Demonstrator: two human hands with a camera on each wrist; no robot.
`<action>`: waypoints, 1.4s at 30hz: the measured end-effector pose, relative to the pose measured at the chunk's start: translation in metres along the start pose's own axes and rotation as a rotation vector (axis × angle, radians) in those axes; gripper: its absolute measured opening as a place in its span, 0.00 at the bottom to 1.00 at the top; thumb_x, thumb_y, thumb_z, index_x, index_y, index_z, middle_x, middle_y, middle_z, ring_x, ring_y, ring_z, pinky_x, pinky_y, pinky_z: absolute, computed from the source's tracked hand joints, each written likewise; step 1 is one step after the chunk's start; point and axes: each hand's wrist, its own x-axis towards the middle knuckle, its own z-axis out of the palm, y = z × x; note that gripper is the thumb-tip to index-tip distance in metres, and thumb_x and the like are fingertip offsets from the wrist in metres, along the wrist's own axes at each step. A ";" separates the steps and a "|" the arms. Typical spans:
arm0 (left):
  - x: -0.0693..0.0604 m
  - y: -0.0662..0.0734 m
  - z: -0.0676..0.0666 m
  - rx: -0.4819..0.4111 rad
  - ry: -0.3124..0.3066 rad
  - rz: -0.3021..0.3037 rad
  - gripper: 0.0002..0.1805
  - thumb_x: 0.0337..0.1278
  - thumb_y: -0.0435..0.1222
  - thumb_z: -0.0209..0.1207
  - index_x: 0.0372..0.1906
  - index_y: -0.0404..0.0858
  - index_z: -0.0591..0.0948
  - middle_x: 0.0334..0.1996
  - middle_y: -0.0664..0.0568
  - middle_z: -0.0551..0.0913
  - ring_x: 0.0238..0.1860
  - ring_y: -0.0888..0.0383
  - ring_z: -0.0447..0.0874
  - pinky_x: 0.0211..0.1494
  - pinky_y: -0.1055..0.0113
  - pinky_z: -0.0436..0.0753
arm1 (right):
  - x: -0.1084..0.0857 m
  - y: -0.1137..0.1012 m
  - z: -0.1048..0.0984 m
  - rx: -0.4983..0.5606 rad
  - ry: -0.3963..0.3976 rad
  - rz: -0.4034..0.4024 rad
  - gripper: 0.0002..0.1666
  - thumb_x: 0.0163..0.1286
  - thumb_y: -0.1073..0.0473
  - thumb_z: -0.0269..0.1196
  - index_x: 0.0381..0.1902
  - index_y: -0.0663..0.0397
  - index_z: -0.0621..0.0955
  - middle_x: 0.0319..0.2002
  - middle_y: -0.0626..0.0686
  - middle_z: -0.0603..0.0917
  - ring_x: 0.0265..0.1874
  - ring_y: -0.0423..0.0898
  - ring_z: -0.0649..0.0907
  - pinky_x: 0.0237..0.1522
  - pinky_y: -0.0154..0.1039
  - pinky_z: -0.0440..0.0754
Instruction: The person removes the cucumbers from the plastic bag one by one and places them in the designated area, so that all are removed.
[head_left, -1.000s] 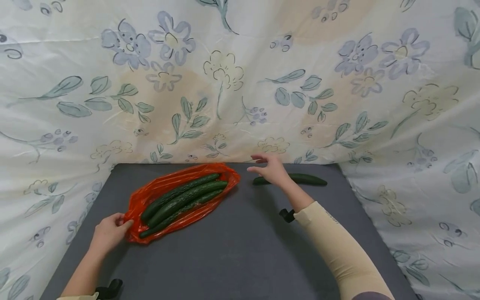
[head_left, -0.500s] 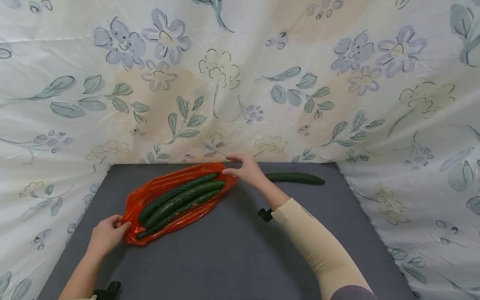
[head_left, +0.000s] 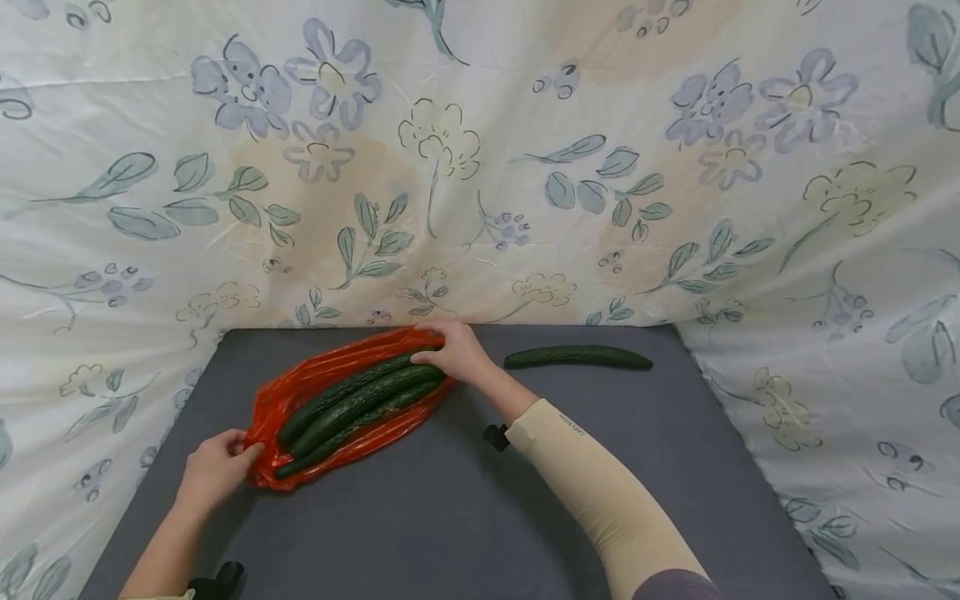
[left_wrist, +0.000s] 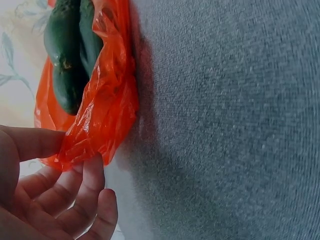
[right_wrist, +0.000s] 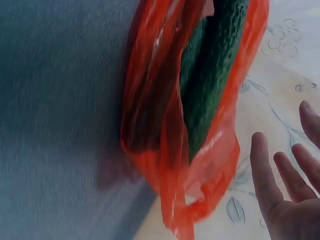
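Three dark green cucumbers (head_left: 356, 406) lie side by side in the mouth of a red plastic bag (head_left: 303, 382) on the left half of the table. At the bag's near left end, my left hand (head_left: 216, 467) pinches the plastic between thumb and fingers, as the left wrist view also shows on the bag's rim (left_wrist: 107, 112). My right hand (head_left: 459, 354) is over the far right end of the bag, thumb and fingers spread apart. In the right wrist view the fingers of that right hand (right_wrist: 287, 200) stand apart from the plastic. A single cucumber (head_left: 577, 357) lies outside the bag, to the right.
The dark grey tabletop (head_left: 480, 500) extends in front of the bag. Floral cloth (head_left: 465, 167) hangs behind the table and down both sides, close to its back edge.
My right hand has moved left from above the lone cucumber to the bag's right end, uncovering that cucumber. My left hand keeps its pinch on the bag.
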 end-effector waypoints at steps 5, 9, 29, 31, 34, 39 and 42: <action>0.000 0.002 -0.001 0.000 0.014 0.001 0.21 0.70 0.41 0.56 0.51 0.24 0.78 0.33 0.43 0.81 0.31 0.53 0.74 0.31 0.61 0.71 | 0.002 -0.006 0.013 0.006 -0.021 0.010 0.35 0.64 0.48 0.72 0.68 0.44 0.77 0.70 0.47 0.75 0.64 0.51 0.78 0.60 0.51 0.78; 0.001 0.004 0.001 -0.007 0.011 -0.007 0.22 0.71 0.42 0.56 0.52 0.24 0.78 0.33 0.44 0.80 0.32 0.52 0.74 0.32 0.61 0.71 | 0.004 -0.005 0.024 0.002 -0.051 0.024 0.35 0.65 0.51 0.72 0.69 0.43 0.76 0.73 0.45 0.71 0.49 0.54 0.85 0.51 0.48 0.79; 0.003 -0.003 -0.009 -0.004 -0.026 -0.021 0.24 0.69 0.42 0.57 0.52 0.22 0.77 0.34 0.41 0.82 0.34 0.50 0.77 0.33 0.62 0.73 | -0.007 0.016 0.072 -0.193 -0.090 0.046 0.36 0.67 0.59 0.69 0.72 0.44 0.73 0.75 0.45 0.67 0.77 0.48 0.63 0.71 0.49 0.68; 0.003 -0.004 -0.009 -0.002 -0.027 -0.016 0.24 0.69 0.42 0.57 0.52 0.22 0.77 0.34 0.41 0.81 0.34 0.50 0.77 0.33 0.62 0.73 | -0.009 0.016 0.076 -0.246 -0.086 0.024 0.36 0.68 0.60 0.68 0.72 0.44 0.72 0.75 0.46 0.67 0.76 0.49 0.63 0.69 0.47 0.71; 0.002 -0.006 -0.010 0.005 -0.026 -0.007 0.23 0.69 0.42 0.57 0.52 0.22 0.77 0.33 0.42 0.81 0.34 0.50 0.76 0.33 0.62 0.72 | -0.012 0.016 0.080 -0.288 -0.067 0.011 0.35 0.68 0.60 0.68 0.72 0.44 0.73 0.74 0.47 0.69 0.75 0.50 0.66 0.67 0.46 0.73; 0.002 -0.009 -0.010 0.006 -0.035 -0.002 0.24 0.70 0.42 0.57 0.52 0.22 0.77 0.34 0.43 0.82 0.33 0.52 0.76 0.33 0.62 0.72 | -0.014 0.015 0.084 -0.291 -0.037 0.040 0.34 0.67 0.57 0.69 0.71 0.44 0.74 0.69 0.50 0.73 0.70 0.50 0.71 0.62 0.43 0.76; 0.001 -0.011 -0.011 0.011 -0.045 0.001 0.25 0.70 0.43 0.56 0.53 0.22 0.77 0.35 0.43 0.82 0.33 0.53 0.77 0.33 0.62 0.72 | -0.014 0.012 0.086 -0.315 -0.045 0.077 0.33 0.67 0.54 0.70 0.70 0.42 0.75 0.67 0.49 0.73 0.69 0.49 0.71 0.58 0.42 0.79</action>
